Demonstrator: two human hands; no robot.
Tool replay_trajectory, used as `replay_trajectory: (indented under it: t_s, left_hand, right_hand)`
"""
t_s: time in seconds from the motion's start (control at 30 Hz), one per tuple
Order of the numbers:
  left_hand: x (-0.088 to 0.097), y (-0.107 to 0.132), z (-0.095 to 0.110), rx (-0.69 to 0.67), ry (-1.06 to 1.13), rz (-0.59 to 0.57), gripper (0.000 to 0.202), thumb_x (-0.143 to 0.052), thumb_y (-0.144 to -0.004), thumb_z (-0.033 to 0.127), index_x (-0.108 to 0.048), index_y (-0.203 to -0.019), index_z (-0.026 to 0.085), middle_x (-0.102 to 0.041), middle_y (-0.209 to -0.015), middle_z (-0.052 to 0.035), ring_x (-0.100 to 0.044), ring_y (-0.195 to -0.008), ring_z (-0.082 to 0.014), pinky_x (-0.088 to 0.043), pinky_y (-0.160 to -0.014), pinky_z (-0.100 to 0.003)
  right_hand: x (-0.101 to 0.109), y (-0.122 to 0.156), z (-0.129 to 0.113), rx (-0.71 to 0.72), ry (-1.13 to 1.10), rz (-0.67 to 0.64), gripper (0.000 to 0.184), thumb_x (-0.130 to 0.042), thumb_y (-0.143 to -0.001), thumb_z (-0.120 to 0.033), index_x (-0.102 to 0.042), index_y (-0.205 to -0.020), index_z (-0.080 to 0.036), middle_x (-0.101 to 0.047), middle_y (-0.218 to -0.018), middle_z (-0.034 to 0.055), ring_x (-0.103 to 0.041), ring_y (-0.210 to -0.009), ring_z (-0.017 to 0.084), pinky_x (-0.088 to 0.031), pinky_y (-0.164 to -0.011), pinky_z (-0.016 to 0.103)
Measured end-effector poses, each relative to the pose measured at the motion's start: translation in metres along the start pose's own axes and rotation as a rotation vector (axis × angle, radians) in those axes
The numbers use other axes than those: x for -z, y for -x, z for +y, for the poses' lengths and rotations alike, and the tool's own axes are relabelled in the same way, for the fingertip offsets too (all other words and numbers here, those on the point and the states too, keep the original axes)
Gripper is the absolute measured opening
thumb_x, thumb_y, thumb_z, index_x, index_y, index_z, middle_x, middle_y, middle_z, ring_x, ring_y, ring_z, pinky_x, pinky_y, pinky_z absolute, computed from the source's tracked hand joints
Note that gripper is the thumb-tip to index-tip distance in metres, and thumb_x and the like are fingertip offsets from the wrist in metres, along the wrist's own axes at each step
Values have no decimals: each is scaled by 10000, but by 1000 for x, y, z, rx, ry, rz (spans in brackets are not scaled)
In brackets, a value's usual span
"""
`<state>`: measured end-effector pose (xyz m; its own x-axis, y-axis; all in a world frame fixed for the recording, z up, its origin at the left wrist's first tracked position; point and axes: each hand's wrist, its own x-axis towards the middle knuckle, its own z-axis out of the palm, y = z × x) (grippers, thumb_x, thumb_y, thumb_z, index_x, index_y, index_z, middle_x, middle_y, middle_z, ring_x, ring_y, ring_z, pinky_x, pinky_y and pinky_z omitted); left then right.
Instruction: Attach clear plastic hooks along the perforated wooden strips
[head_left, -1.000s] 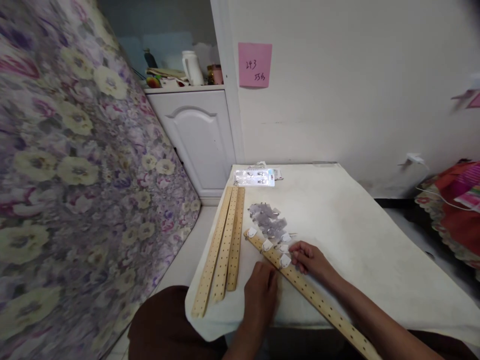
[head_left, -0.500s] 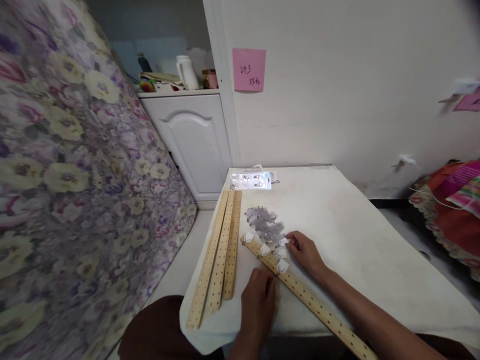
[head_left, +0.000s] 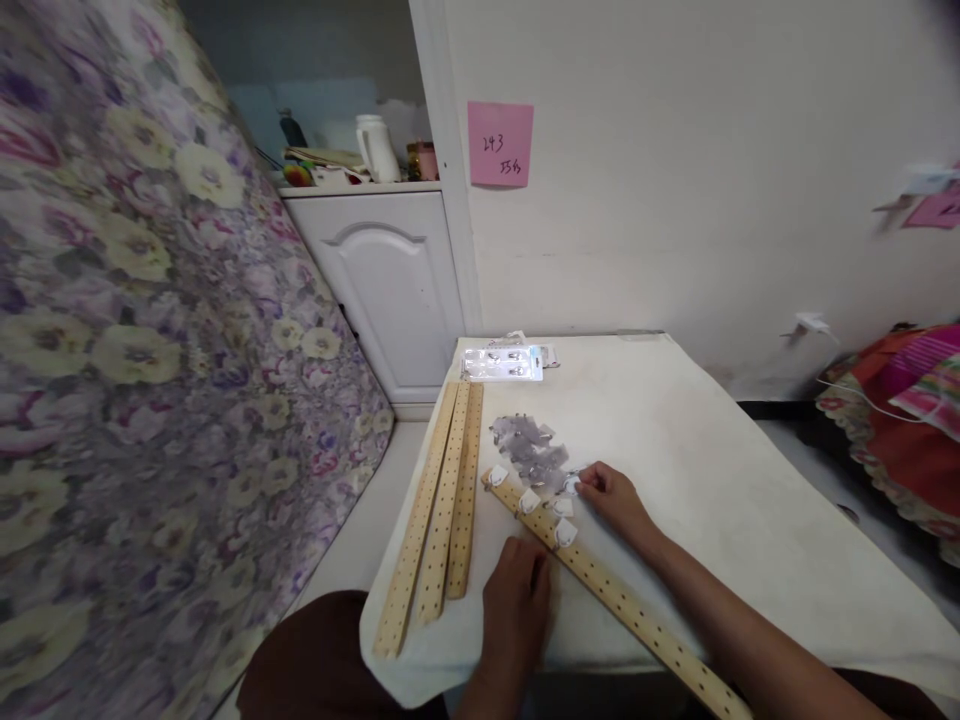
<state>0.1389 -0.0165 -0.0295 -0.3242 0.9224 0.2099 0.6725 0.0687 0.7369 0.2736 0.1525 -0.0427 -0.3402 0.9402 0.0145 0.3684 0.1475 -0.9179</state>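
Observation:
My right hand [head_left: 609,492] pinches a small white card tag [head_left: 572,484] between thumb and fingertips, just right of a heap of small clear plastic packets [head_left: 529,450]. A wooden strip with rows of holes [head_left: 622,603] lies slantwise between my hands. White card tags with small metal parts sit along its far end, one of them [head_left: 565,532] near my left hand. Another tag [head_left: 561,507] lies just beyond the strip. My left hand [head_left: 516,590] rests with curled fingers at the strip's near edge; its fingertips are hidden.
Several more holed wooden strips [head_left: 442,500] lie side by side on the table's left. A clear blister package [head_left: 501,364] lies at the far left of the white-covered table [head_left: 675,430]. A floral curtain [head_left: 187,330] hangs on the left, beside a white cabinet [head_left: 382,290].
My right hand has drawn the white card tag slightly to the right, away from the other tags. My left hand and the wooden strip have hardly moved.

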Motion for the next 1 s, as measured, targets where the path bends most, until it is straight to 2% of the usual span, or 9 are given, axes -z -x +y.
replay_trajectory:
  t_s: [0.2, 0.37, 0.53, 0.67, 0.83, 1.0]
  left_hand:
    - [0, 0, 1, -4, -11, -12, 135, -448, -865, 212, -561, -791, 217, -551, -807, -4, -548, -776, -156, -421, -694, -270]
    - [1, 0, 3, -16, -27, -11, 130, -452, -857, 216, -559, -784, 214, -549, -805, -3, -546, -766, -154, -416, -673, -261]
    - [2, 1, 5, -22, -46, -12, 138, -446, -855, 220, -558, -776, 213, -533, -790, 2, -535, -757, -149, -409, -666, -255]
    - [5, 4, 9, -36, -36, -42, 136, -440, -854, 211, -555, -781, 213, -528, -801, 2, -537, -767, -148, -410, -676, -256]
    - [3, 18, 13, -43, -15, -88, 118, -453, -844, 197, -559, -795, 214, -546, -815, -4, -548, -777, -150, -419, -683, -258]
    - [-11, 33, 16, -67, 25, -123, 121, -461, -829, 154, -565, -826, 216, -551, -815, -2, -549, -771, -143, -422, -678, -248]
  right_hand:
    - [12, 11, -2, -101, -212, -59, 207, -603, -718, -388, -522, -700, -199, -449, -472, -79, -367, -418, 90, -267, -433, 227]
    - [31, 31, -3, -162, -379, -137, 260, -608, -732, -440, -520, -737, -196, -402, -451, -93, -305, -389, 66, -198, -400, 213]
    - [43, 56, 3, -206, -510, -329, 267, -693, -683, -392, -538, -716, -178, -416, -473, -91, -277, -376, 40, -156, -372, 201]
    - [42, 71, 4, -199, -444, -431, 229, -690, -690, -351, -544, -701, -175, -445, -476, -92, -287, -357, 33, -172, -359, 192]
    - [40, 78, -1, -196, -333, -438, 227, -669, -682, -357, -522, -667, -184, -440, -502, -93, -273, -369, 34, -188, -368, 191]
    - [42, 80, 3, -145, -297, -418, 167, -644, -702, -298, -533, -675, -176, -457, -543, -75, -331, -441, 52, -222, -418, 188]
